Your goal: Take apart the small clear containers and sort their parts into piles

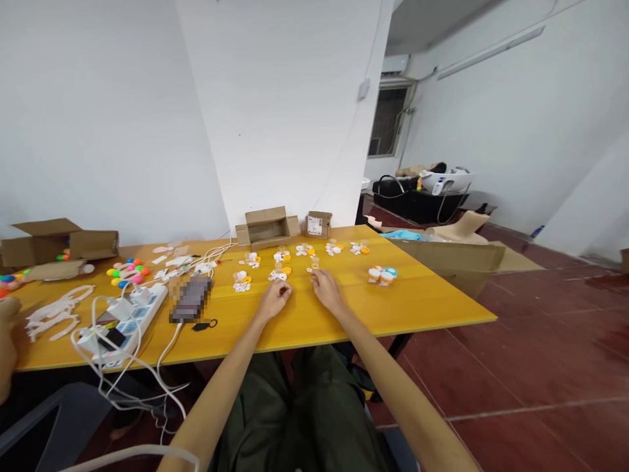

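My left hand (276, 298) rests on the yellow table with its fingers curled in; whatever they may hold is hidden. Just beyond it lie small white pieces and a yellow ring (287, 271). My right hand (326, 288) reaches forward with fingers extended, close to a small white piece (309, 269) and a clear plastic cup (315, 263). I cannot tell whether the fingertips touch the white piece. Several similar clusters of clear cups, white discs and yellow rings, such as the disc cluster (334, 249), spread across the table's back half. Right of my hands stand small capped tubs (382, 275) with white, orange and teal parts.
Two cardboard boxes, a wide box (268, 229) and a small box (318, 225), stand against the wall. Leftward are a phone (191, 298), a power strip (142, 314) with tangled cables, and colourful balls (128, 272). Another person's arm (6, 347) shows at far left.
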A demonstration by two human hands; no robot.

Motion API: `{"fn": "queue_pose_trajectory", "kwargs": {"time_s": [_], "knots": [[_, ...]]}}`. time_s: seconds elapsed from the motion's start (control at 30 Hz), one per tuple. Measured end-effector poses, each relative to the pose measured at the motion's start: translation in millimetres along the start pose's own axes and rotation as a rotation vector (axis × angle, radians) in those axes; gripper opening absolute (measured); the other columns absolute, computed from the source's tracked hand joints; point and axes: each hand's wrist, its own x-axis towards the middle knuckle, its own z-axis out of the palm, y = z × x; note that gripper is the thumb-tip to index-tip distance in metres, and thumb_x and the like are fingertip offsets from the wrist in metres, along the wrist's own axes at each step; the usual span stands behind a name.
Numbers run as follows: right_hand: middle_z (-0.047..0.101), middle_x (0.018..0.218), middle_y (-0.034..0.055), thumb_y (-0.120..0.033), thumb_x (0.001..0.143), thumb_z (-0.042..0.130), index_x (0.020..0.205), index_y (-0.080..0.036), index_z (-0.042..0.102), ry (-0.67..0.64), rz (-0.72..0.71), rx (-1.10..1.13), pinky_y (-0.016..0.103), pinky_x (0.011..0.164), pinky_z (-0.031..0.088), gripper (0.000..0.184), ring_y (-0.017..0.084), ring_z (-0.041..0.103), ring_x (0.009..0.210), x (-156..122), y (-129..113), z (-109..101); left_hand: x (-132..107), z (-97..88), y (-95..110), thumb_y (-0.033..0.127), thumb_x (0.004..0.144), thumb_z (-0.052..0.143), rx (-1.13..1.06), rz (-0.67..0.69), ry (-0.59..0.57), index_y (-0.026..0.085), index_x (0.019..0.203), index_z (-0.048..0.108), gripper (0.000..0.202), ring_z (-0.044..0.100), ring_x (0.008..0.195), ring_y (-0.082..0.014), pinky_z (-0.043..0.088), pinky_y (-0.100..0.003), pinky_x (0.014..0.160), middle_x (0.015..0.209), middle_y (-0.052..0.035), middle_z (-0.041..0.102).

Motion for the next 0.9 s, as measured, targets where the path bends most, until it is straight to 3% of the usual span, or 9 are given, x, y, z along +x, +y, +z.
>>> {"fn": "queue_pose_trajectory", "kwargs": {"time_s": [0.4, 0.63, 0.9], "knots": [[0.074, 0.095, 0.0042, -0.008, 0.087, 0.051, 0.096, -0.023, 0.069, 0.048, 0.121, 0.092, 0.028, 0.079, 0.052, 0.026, 0.019, 0.069, 0.087, 10, 7, 8, 0, -0.1, -1, 0.017, 0.081, 0.059, -0.019, -0.003, 0.005, 0.021, 0.073, 0.066, 0.011, 0.060, 0.080, -0.0181, 0.052, -0.029, 0.074, 0.085, -0.0022, 0.065], [0.071, 0.100, 0.0079, -0.009, 0.087, 0.050, 0.096, -0.021, 0.072, 0.063, 0.181, 0.049, 0.028, 0.082, 0.050, 0.026, 0.021, 0.068, 0.094, 9, 7, 7, 0, -0.3, 1, 0.014, 0.081, 0.058, -0.020, -0.003, -0.002, 0.020, 0.071, 0.065, 0.013, 0.061, 0.081, -0.0178, 0.051, -0.029, 0.075, 0.085, -0.0022, 0.065], [0.068, 0.111, 0.0134, -0.021, 0.087, 0.058, 0.105, -0.021, 0.070, 0.105, 0.221, -0.032, 0.036, 0.087, 0.049, 0.021, 0.029, 0.062, 0.105, 6, 13, 7, -1, -0.8, 3, 0.014, 0.081, 0.058, -0.018, -0.005, -0.001, 0.020, 0.071, 0.064, 0.014, 0.061, 0.081, -0.0181, 0.052, -0.029, 0.076, 0.085, -0.0024, 0.065]]}}
